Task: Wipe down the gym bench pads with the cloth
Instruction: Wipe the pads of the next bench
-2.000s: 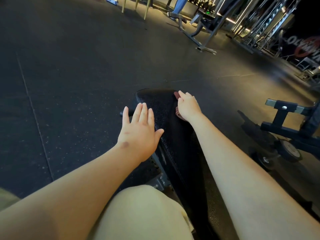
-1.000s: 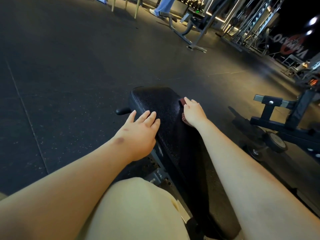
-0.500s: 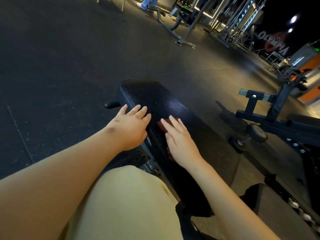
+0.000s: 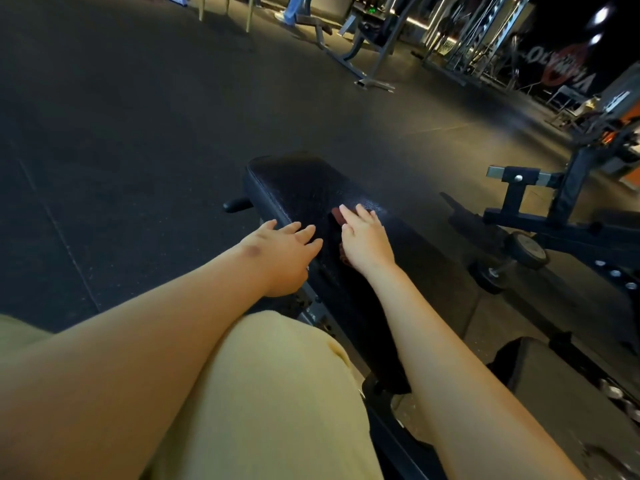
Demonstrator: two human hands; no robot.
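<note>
Pressure makes this stroke count. Lay your right hand (image 4: 365,242) flat over the cloth (image 4: 336,215) and push it in long, overlapping passes along the bench pad (image 4: 304,181), toward the rounded far end at 12 o'clock. Then run it down both side edges.

Your right fingers (image 4: 360,216) are straight and slightly spread, pressing the reddish cloth onto the pad rather than clutching it. Only slivers of the cloth show: one beside the fingertips at 11 o'clock of the hand, another under the heel of the palm at 7 o'clock. The rest is hidden beneath the palm.

Your left hand (image 4: 280,258) is relaxed and holds nothing. Its fingers (image 4: 303,233) appear to rest at the pad's left edge, at 9 o'clock of the right hand, just beside it and not touching. Use that hand to brace yourself. The pad's far half lies ahead of the cloth, so aim the next pass there.
</note>
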